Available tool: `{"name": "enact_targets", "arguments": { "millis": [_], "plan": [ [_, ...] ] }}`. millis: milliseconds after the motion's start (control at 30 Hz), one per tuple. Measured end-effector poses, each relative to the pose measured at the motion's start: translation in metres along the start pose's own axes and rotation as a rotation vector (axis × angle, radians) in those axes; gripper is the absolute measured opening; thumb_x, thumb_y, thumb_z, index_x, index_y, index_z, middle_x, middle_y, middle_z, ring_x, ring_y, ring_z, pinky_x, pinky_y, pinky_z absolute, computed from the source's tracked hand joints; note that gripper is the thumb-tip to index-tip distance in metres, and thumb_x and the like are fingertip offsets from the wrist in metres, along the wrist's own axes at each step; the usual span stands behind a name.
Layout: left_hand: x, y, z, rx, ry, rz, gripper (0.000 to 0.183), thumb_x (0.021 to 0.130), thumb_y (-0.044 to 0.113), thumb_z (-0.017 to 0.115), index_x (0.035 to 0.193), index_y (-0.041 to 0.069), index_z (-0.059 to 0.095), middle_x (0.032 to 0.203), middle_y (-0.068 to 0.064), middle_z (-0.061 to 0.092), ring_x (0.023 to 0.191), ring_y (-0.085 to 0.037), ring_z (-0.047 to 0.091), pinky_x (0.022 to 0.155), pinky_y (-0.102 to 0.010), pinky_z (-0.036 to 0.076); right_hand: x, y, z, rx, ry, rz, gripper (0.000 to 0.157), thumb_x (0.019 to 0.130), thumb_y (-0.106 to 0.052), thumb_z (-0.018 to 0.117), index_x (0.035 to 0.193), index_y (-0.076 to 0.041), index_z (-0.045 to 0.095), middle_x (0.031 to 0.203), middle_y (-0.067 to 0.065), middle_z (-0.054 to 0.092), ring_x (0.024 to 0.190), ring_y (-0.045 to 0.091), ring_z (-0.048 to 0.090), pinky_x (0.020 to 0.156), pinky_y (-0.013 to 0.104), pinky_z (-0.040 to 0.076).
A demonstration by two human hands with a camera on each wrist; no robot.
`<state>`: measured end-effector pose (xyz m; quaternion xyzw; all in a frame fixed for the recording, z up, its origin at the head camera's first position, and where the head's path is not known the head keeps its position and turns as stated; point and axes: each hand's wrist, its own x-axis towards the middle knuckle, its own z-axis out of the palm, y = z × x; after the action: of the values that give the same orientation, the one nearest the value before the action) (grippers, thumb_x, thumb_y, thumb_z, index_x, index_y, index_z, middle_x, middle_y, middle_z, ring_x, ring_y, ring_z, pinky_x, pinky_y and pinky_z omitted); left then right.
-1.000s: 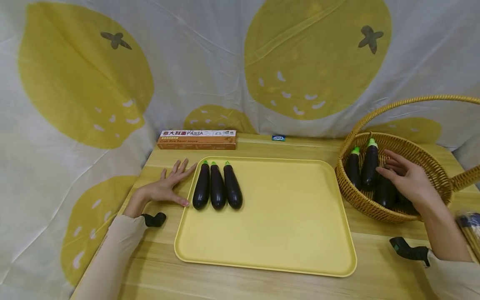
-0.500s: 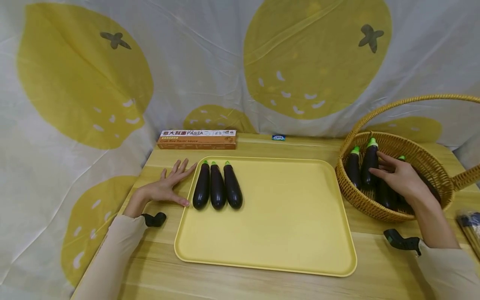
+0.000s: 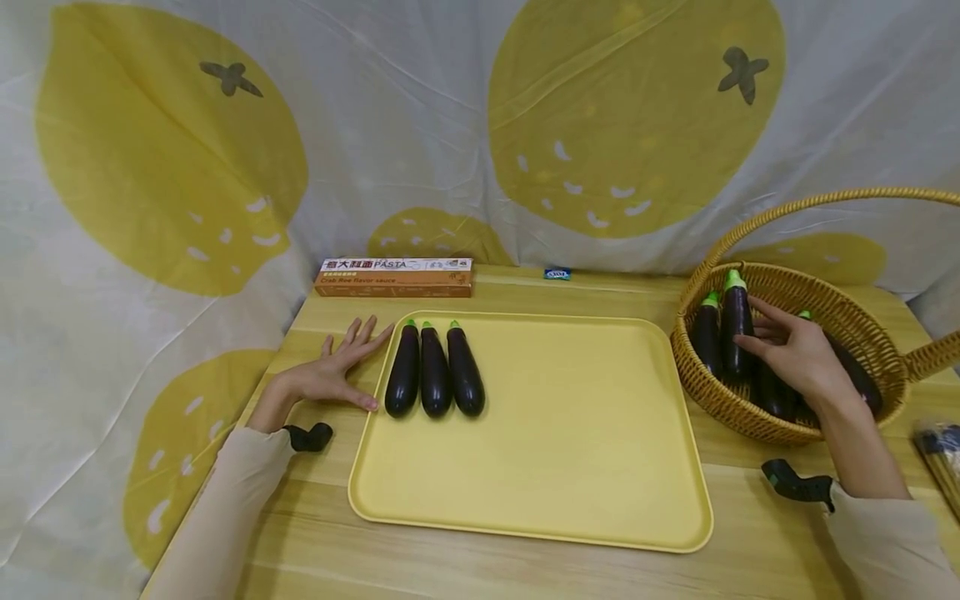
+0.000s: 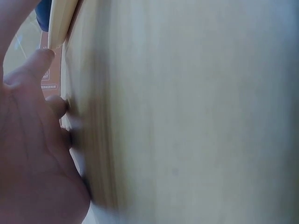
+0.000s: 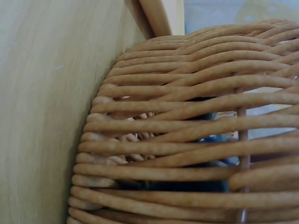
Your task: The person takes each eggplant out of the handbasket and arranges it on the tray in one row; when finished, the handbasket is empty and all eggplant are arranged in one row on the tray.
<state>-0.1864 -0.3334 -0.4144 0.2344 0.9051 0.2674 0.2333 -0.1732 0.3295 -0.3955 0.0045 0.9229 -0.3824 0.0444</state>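
Note:
My right hand (image 3: 798, 350) reaches into a wicker basket (image 3: 750, 421) and grips a dark eggplant (image 3: 737, 333) with a green stem, thumb on the near side. Other eggplants lie around it, one eggplant (image 3: 706, 337) to its left and another (image 3: 855, 375) to its right. The right wrist view is filled by the woven basket wall (image 5: 187, 126), which hides the fingers. My left hand (image 3: 330, 375) rests with fingers spread at the left rim of a yellow tray (image 3: 570, 433). On that tray three eggplants (image 3: 436, 375) lie side by side at the left.
A pasta box (image 3: 393, 279) lies behind the tray, and a small blue packet (image 3: 557, 273) sits by the curtain. The basket's tall handle (image 3: 825, 200) arches over its opening. At the right edge is a plastic-wrapped bundle (image 3: 937, 454).
My right hand has moved left inside the basket and taken hold of an eggplant, whose stem end has risen and shifted slightly left. The left hand stays in place.

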Motion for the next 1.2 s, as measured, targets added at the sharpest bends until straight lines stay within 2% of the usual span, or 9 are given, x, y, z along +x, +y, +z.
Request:
{"name": "enact_targets", "arguments": {
  "millis": [367, 500, 633, 733, 800, 900, 1000, 1067, 1200],
  "plan": [
    [-0.0009, 0.0013, -0.0018, -0.004, 0.001, -0.006, 0.122, 0.082, 0.039, 0.088, 0.169, 0.019, 0.004, 0.171, -0.023, -0.022, 0.154, -0.047, -0.030, 0.112, -0.078, -0.022, 0.0003, -0.0009, 0.0003, -0.018, 0.009, -0.028, 0.070, 0.105, -0.030, 0.062, 0.164, -0.013, 0.029, 0.145, 0.038, 0.050, 0.091, -0.024, 0.040, 0.069, 0.004, 0.041],
    [0.0000, 0.0019, -0.0023, 0.002, -0.002, -0.008, 0.122, 0.083, 0.039, 0.087, 0.169, 0.019, 0.003, 0.171, -0.021, -0.023, 0.154, -0.046, -0.031, 0.112, -0.078, -0.022, 0.0004, 0.0003, -0.0014, -0.033, -0.033, -0.026, 0.069, 0.106, -0.032, 0.059, 0.165, -0.017, 0.025, 0.148, 0.040, 0.046, 0.108, 0.008, 0.060, 0.069, 0.007, 0.041],
    [0.0015, 0.0016, -0.0023, 0.002, 0.000, -0.003, 0.122, 0.082, 0.039, 0.087, 0.169, 0.021, 0.003, 0.171, -0.021, -0.023, 0.154, -0.046, -0.031, 0.112, -0.078, -0.022, 0.0005, 0.0028, -0.0031, -0.009, -0.066, -0.054, 0.064, 0.110, -0.027, 0.051, 0.166, -0.019, 0.023, 0.150, 0.042, 0.042, 0.121, 0.037, 0.057, 0.070, 0.008, 0.041],
    [0.0011, 0.0010, -0.0018, 0.000, -0.001, -0.005, 0.123, 0.081, 0.040, 0.088, 0.169, 0.020, 0.003, 0.171, -0.022, -0.023, 0.154, -0.047, -0.030, 0.112, -0.078, -0.022, 0.0011, 0.0041, -0.0032, -0.006, -0.083, -0.082, 0.061, 0.111, -0.024, 0.048, 0.166, -0.020, 0.022, 0.150, 0.041, 0.042, 0.110, 0.004, 0.058, 0.073, 0.009, 0.042],
    [0.0004, 0.0006, -0.0014, -0.001, -0.002, -0.008, 0.123, 0.082, 0.040, 0.088, 0.169, 0.019, 0.003, 0.170, -0.022, -0.023, 0.154, -0.047, -0.031, 0.112, -0.078, -0.022, 0.0014, 0.0032, -0.0029, -0.003, -0.090, -0.089, 0.061, 0.111, -0.025, 0.047, 0.166, -0.021, 0.022, 0.151, 0.040, 0.042, 0.108, -0.005, 0.053, 0.084, 0.021, 0.051],
    [-0.0006, 0.0003, -0.0006, -0.006, -0.001, -0.009, 0.122, 0.082, 0.040, 0.087, 0.169, 0.019, 0.003, 0.170, -0.022, -0.023, 0.154, -0.047, -0.031, 0.112, -0.078, -0.022, 0.0012, 0.0012, -0.0020, 0.016, -0.103, -0.076, 0.062, 0.111, -0.027, 0.046, 0.167, -0.022, 0.019, 0.154, 0.041, 0.039, 0.121, 0.020, 0.060, 0.102, 0.053, 0.050],
    [-0.0004, 0.0001, -0.0004, -0.008, 0.000, -0.007, 0.122, 0.082, 0.040, 0.087, 0.169, 0.020, 0.003, 0.171, -0.022, -0.022, 0.154, -0.046, -0.031, 0.112, -0.078, -0.022, -0.0002, 0.0006, -0.0017, 0.041, -0.113, -0.059, 0.063, 0.111, -0.028, 0.047, 0.167, -0.023, 0.018, 0.156, 0.041, 0.036, 0.135, 0.053, 0.042, 0.103, 0.073, 0.038],
    [-0.0002, 0.0001, -0.0004, -0.006, -0.001, -0.005, 0.123, 0.082, 0.040, 0.088, 0.169, 0.021, 0.003, 0.171, -0.022, -0.022, 0.154, -0.046, -0.031, 0.112, -0.078, -0.022, -0.0009, 0.0011, -0.0015, 0.034, -0.107, -0.060, 0.063, 0.111, -0.029, 0.048, 0.166, -0.025, 0.018, 0.158, 0.040, 0.035, 0.135, 0.054, 0.041, 0.103, 0.063, 0.045],
    [0.0000, -0.0008, -0.0006, -0.004, -0.002, -0.005, 0.123, 0.082, 0.039, 0.087, 0.169, 0.022, 0.002, 0.171, -0.021, -0.023, 0.154, -0.045, -0.031, 0.112, -0.078, -0.021, -0.0017, 0.0002, -0.0006, 0.017, -0.071, -0.099, 0.064, 0.109, -0.027, 0.053, 0.166, -0.028, 0.023, 0.159, 0.037, 0.035, 0.134, 0.056, 0.043, 0.085, 0.016, 0.049]
  ]
}}
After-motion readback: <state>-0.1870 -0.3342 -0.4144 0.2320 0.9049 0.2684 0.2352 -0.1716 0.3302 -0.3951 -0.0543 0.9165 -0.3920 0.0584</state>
